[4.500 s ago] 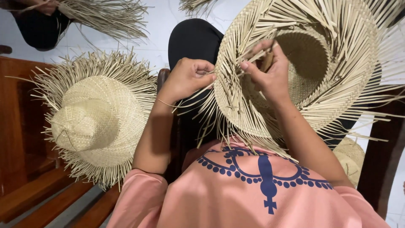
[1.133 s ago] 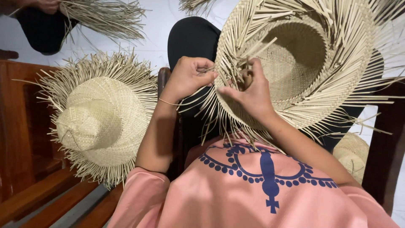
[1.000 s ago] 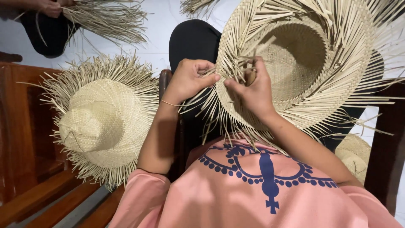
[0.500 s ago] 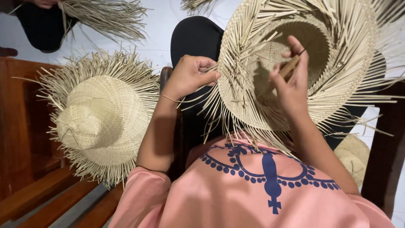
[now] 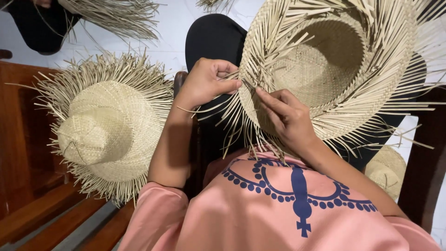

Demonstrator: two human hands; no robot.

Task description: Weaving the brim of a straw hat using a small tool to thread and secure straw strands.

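White floor shows past my dark-clad knee, and a wooden bench (image 5: pixel 28 186) on my left carries a finished straw hat (image 5: pixel 100 128) with a ragged fringe. On my lap the unfinished straw hat (image 5: pixel 325 69) lies crown down, hollow toward me — my left hand (image 5: pixel 206 83) pinches loose strands at its brim edge. My right hand (image 5: pixel 288 118) rests just beside it, fingers (image 5: pixel 272 100) pressed onto the woven brim, closed on nothing I can make out.

Soft, even light falls on my fingers (image 5: pixel 272 100) and the pale straw around them, bright with no glare. Below my left hand (image 5: pixel 209 81) my forearm casts a dark shadow, and the gap beside it is murky. Everything near my fingertips looks sharp; straight lines bend slightly toward the frame's edges.
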